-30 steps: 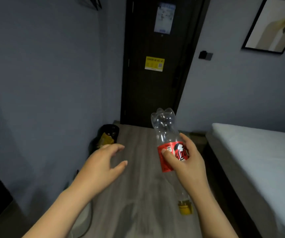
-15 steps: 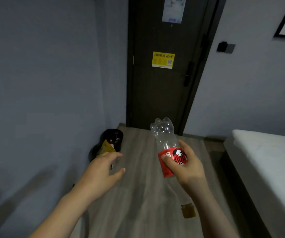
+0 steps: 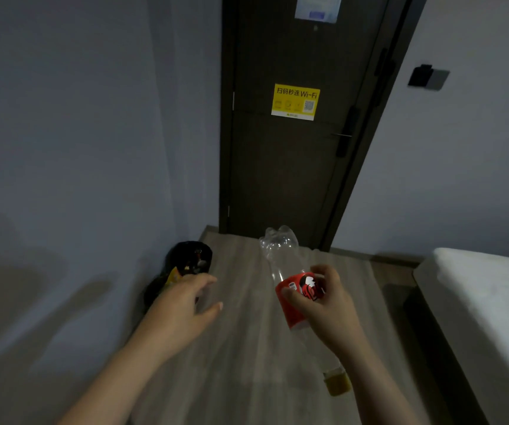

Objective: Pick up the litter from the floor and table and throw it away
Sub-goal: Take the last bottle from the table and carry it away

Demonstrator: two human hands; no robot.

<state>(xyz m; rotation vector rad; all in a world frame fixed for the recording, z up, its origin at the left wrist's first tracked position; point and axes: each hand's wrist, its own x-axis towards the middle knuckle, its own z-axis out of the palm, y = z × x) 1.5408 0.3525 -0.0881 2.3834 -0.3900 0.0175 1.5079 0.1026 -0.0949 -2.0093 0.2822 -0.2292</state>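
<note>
My right hand (image 3: pixel 323 305) grips a clear plastic bottle (image 3: pixel 279 256) around its red label. The bottle is upside down, base pointing up and away, yellow cap (image 3: pixel 337 384) low near my wrist. My left hand (image 3: pixel 185 305) is held out empty, fingers apart, to the left of the bottle. Just beyond its fingertips, a black bin (image 3: pixel 190 259) lined with a black bag stands on the floor against the left wall. A yellow wrapper (image 3: pixel 173 276) sticks out of the bin, partly hidden by my left hand.
A dark door (image 3: pixel 293 164) with a yellow Wi-Fi sticker closes the end of the narrow wood floor (image 3: pixel 247 363). A grey wall (image 3: pixel 63 148) runs along the left. A bed with a white mattress (image 3: pixel 492 302) fills the right side.
I have walked toward the door, so the bin and door appear larger and closer. Both hands keep their pose, the right still holding the bottle.
</note>
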